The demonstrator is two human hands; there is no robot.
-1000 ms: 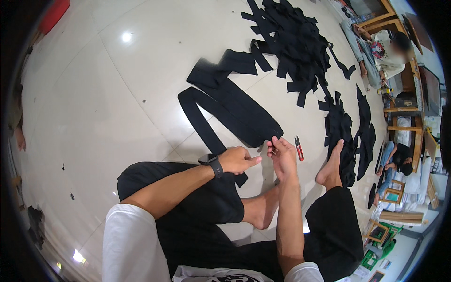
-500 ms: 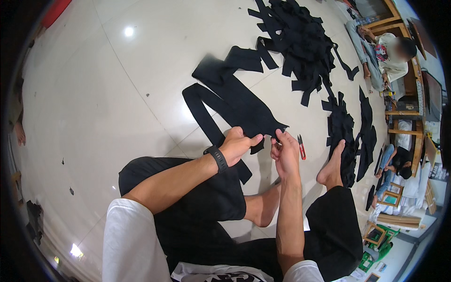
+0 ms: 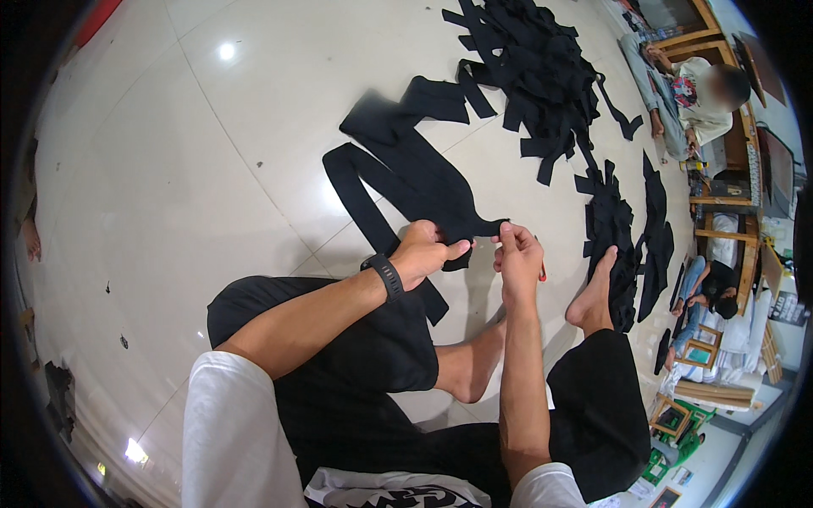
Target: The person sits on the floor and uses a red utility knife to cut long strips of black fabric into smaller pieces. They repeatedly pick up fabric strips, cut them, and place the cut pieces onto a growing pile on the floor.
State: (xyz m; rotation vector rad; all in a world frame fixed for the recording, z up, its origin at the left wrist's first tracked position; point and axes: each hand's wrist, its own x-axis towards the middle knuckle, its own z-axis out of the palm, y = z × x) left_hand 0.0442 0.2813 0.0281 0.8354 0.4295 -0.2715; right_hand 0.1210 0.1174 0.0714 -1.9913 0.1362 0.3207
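Note:
A long black fabric strip (image 3: 428, 173) stretches from the floor up into both my hands. My left hand (image 3: 421, 256), below a dark wristwatch, is closed on the fabric, with the thumb lying along its edge. The fingers of my right hand (image 3: 518, 258) pinch a narrow corner of the same piece, which is pulled taut sideways between the hands. Behind the right hand, small red-handled thread snips (image 3: 543, 273) lie on the floor, mostly hidden. Part of the strip loops back over the floor and hangs down beside my left wrist.
A big heap of black fabric strips (image 3: 542, 76) lies ahead. A smaller pile (image 3: 610, 229) sits by my bare foot, with more black pieces (image 3: 655, 237) beyond. At the right, a person (image 3: 699, 97) sits on the floor near wooden frames; other people sit farther back.
My right hand has moved slightly to the right and up, drawing the fabric's corner out from the left hand. It now covers most of the snips.

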